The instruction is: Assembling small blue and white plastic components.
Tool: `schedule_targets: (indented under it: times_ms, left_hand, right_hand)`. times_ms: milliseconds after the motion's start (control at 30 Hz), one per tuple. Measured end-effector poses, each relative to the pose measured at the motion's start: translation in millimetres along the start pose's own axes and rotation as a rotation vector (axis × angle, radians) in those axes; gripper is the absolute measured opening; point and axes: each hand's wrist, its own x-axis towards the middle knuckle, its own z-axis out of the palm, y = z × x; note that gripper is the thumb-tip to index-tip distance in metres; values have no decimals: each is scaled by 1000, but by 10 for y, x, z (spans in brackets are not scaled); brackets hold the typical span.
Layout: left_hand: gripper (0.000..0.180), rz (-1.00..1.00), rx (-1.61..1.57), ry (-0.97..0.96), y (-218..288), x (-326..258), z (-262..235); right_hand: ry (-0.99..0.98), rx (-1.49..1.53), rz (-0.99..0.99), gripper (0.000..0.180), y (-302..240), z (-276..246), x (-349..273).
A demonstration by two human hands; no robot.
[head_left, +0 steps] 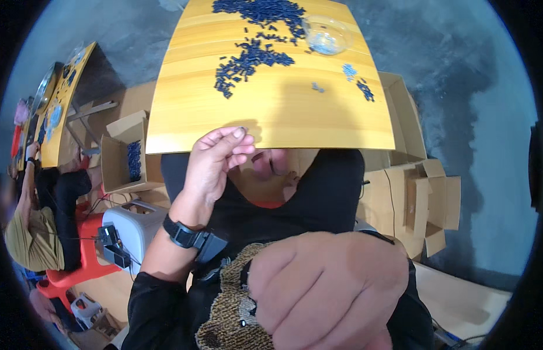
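Note:
My left hand is at the near edge of the yellow wooden table, its thumb and fingertips pressed together. Whatever it may pinch is too small to make out. Close to the camera, low and right of centre, my right hand is closed with its fingers curled under; its contents, if any, are hidden. Beyond the left hand lies a loose pile of small dark blue cylindrical pieces. To the right are a small cluster of dark pieces, some light blue pieces and a few pale ones.
A clear round bowl holding light blue bits stands near a bigger dark pile. Cardboard boxes flank the table; the left box holds dark pieces. A grey stool and a seated person are at left.

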Motion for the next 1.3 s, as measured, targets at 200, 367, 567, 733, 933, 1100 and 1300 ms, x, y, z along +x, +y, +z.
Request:
schedule_targets:
  times_ms: [200,367,567,733,933,1100,1300]
  left_hand:
    - [16,-5,-36,31,38,175,-128]
    - [15,-5,-56,78,115,283,-216]
    - [14,5,-82,126,212,427,-372]
    - [13,-45,-102,76,226,522,-414]
    - [11,-82,-191,-7,145,638,-656]
    - [11,-84,-174,-36,138,629,-681]
    - [11,-63,-167,-52,105,631,-686]
  right_hand:
    - [30,-407,301,34,-59,-118,220]
    - [-375,-394,593,35,-88,-468,494]
    - [-175,-1028,1094,13,243,-962,104]
    - [289,-1521,1068,13,506,-2142,-812]
    - [404,-1514,1189,17,771,-2372,-899]
    - [324,-1493,1191,17,886,-2336,-808]
    - [235,-1578,1155,12,958,-2409,-846]
